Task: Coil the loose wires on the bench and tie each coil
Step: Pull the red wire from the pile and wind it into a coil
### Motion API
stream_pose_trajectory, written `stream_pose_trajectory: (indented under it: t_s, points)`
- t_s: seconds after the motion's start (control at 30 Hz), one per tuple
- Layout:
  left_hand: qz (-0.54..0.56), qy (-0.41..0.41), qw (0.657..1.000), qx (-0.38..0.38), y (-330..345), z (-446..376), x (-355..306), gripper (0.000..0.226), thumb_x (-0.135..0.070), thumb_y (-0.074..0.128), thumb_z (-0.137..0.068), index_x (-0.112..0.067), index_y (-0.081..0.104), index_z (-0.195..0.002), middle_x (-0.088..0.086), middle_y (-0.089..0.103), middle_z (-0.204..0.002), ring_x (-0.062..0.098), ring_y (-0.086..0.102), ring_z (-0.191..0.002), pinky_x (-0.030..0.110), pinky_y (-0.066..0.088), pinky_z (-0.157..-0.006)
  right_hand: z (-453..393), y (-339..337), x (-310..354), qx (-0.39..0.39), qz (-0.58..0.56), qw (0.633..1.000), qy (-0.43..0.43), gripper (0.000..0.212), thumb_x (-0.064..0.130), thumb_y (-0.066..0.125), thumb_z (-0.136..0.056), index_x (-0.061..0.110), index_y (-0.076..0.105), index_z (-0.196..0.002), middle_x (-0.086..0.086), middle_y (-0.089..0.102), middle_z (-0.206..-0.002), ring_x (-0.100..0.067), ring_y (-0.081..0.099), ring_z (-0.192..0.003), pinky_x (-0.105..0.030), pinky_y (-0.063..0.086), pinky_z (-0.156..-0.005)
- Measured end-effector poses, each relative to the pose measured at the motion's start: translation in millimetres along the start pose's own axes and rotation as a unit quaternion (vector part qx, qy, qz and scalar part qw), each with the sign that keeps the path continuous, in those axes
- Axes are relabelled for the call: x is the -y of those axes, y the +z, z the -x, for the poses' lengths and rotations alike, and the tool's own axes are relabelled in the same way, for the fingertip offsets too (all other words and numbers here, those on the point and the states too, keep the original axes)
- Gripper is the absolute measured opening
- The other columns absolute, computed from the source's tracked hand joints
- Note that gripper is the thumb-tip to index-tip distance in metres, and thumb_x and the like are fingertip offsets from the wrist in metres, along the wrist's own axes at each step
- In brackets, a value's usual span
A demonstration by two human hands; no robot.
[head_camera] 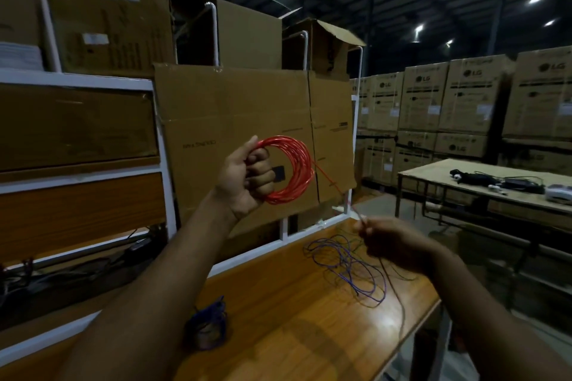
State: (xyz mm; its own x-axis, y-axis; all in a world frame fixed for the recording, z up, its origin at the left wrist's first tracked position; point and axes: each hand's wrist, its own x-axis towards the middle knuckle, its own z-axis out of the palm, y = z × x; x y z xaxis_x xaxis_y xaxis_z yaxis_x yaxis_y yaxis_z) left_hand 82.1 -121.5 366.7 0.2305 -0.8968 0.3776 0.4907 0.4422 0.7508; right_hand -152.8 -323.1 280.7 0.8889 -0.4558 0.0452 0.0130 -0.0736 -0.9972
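Up above the bench point(297, 312), left hand point(244, 178) fisted round a red wire coil point(291, 170) — loops held upright. From the coil, one red strand running down to the right hand point(393, 244), pinched at its fingertips just over the bench's far edge. On the bench below that hand, loose blue wires point(349, 266) in a tangle; nearer, toward the bench's left side, a coiled blue bundle point(207, 325) — lying flat.

The red wire coil point(289, 168) looks like glossy, smooth plastic insulation. At six o'clock the bench top point(294, 328) is varnished wood, shiny under the light. The frame point(165, 164) is white-painted metal. At twelve o'clock, matt brown cardboard point(247, 108).
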Motion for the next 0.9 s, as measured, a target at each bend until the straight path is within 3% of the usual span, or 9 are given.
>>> stream_pose_trajectory:
  t_s: [0.1, 0.2, 0.27, 0.47, 0.6, 0.67, 0.73, 0.83, 0.9]
  points:
    - [-0.002, 0.000, 1.000, -0.023, 0, -3, 7, 0.047, -0.041, 0.040, -0.100, -0.022, 0.043, -0.057, -0.008, 0.029, -0.042, 0.005, 0.027, -0.029, 0.018, 0.014, -0.035, 1, 26, -26, -0.080, -0.011, 0.997, 0.001, 0.027, 0.008, 0.047, -0.101, 0.001, 0.062, -0.123, -0.011, 0.066, -0.089, -0.019, 0.064, -0.075, -0.029, 0.052, -0.067]
    - [-0.001, 0.000, 0.999, -0.046, 4, -8, 19, 0.050, -0.041, 0.036, -0.104, -0.022, 0.041, -0.058, -0.008, 0.028, -0.043, 0.005, 0.025, -0.030, 0.018, 0.016, -0.035, -1, 66, -23, -0.164, 0.232, 0.959, -0.017, 0.020, 0.015, 0.052, -0.100, 0.005, 0.065, -0.112, -0.011, 0.071, -0.083, -0.013, 0.066, -0.061, -0.023, 0.051, -0.053]
    - [-0.015, -0.003, 0.998, -0.062, 6, -11, 24, 0.049, -0.041, 0.036, -0.104, -0.021, 0.039, -0.060, -0.007, 0.027, -0.043, 0.006, 0.024, -0.031, 0.017, 0.018, -0.033, 7, 93, -4, -0.115, 0.410, 0.905, -0.014, 0.019, 0.025, 0.052, -0.101, 0.013, 0.067, -0.105, -0.002, 0.073, -0.080, -0.006, 0.062, -0.056, -0.018, 0.049, -0.050]
    - [-0.124, -0.021, 0.988, -0.088, 12, -10, 38, 0.047, -0.043, 0.039, -0.103, -0.020, 0.039, -0.063, -0.006, 0.028, -0.048, 0.007, 0.025, -0.035, 0.019, 0.024, -0.034, 55, 138, 82, 0.050, 0.617, 0.768, -0.164, 0.034, 0.008, 0.049, -0.100, 0.020, 0.058, -0.131, 0.005, 0.058, -0.118, -0.002, 0.054, -0.094, -0.016, 0.047, -0.079]
    - [-0.241, -0.032, 0.969, -0.054, 23, -2, 47, 0.037, -0.043, 0.044, -0.102, -0.014, 0.056, -0.081, 0.008, 0.051, -0.069, 0.020, 0.050, -0.059, 0.028, 0.044, -0.060, 51, 133, 118, -0.055, 0.630, 0.724, -0.275, 0.027, 0.017, 0.059, -0.097, 0.019, 0.064, -0.123, 0.004, 0.062, -0.120, -0.003, 0.060, -0.103, -0.017, 0.048, -0.094]
    - [-0.289, -0.033, 0.956, -0.047, 32, 3, 50, 0.038, -0.038, 0.038, -0.105, -0.009, 0.058, -0.092, 0.010, 0.058, -0.073, 0.021, 0.057, -0.065, 0.029, 0.048, -0.065, 39, 122, 126, -0.120, 0.608, 0.694, -0.367, 0.018, 0.016, 0.065, -0.092, 0.016, 0.069, -0.110, 0.001, 0.071, -0.108, -0.002, 0.065, -0.094, -0.019, 0.055, -0.087]
    - [-0.282, -0.042, 0.958, -0.031, 40, 7, 52, 0.039, -0.041, 0.031, -0.106, -0.013, 0.053, -0.089, 0.003, 0.040, -0.064, 0.013, 0.037, -0.052, 0.024, 0.033, -0.052, 24, 110, 129, -0.150, 0.600, 0.670, -0.410, 0.010, 0.018, 0.067, -0.091, 0.015, 0.070, -0.100, 0.000, 0.073, -0.096, -0.005, 0.069, -0.085, -0.021, 0.059, -0.077]
    - [-0.226, -0.090, 0.970, -0.018, 44, 9, 47, 0.051, -0.048, 0.032, -0.104, -0.019, 0.058, -0.072, -0.004, 0.021, -0.059, 0.010, 0.013, -0.047, 0.024, 0.013, -0.044, 5, 93, 130, -0.198, 0.623, 0.645, -0.395, 0.019, 0.037, 0.064, -0.091, 0.019, 0.068, -0.091, 0.006, 0.067, -0.080, -0.004, 0.064, -0.066, -0.021, 0.055, -0.060]
    - [-0.221, -0.127, 0.967, 0.007, 41, 10, 43, 0.053, -0.053, 0.033, -0.102, -0.019, 0.049, -0.064, -0.005, 0.020, -0.056, 0.012, 0.010, -0.047, 0.025, 0.011, -0.043, -3, 81, 131, -0.219, 0.665, 0.618, -0.357, 0.036, 0.056, 0.059, -0.088, 0.023, 0.062, -0.078, 0.011, 0.059, -0.067, -0.001, 0.054, -0.053, -0.017, 0.043, -0.049]
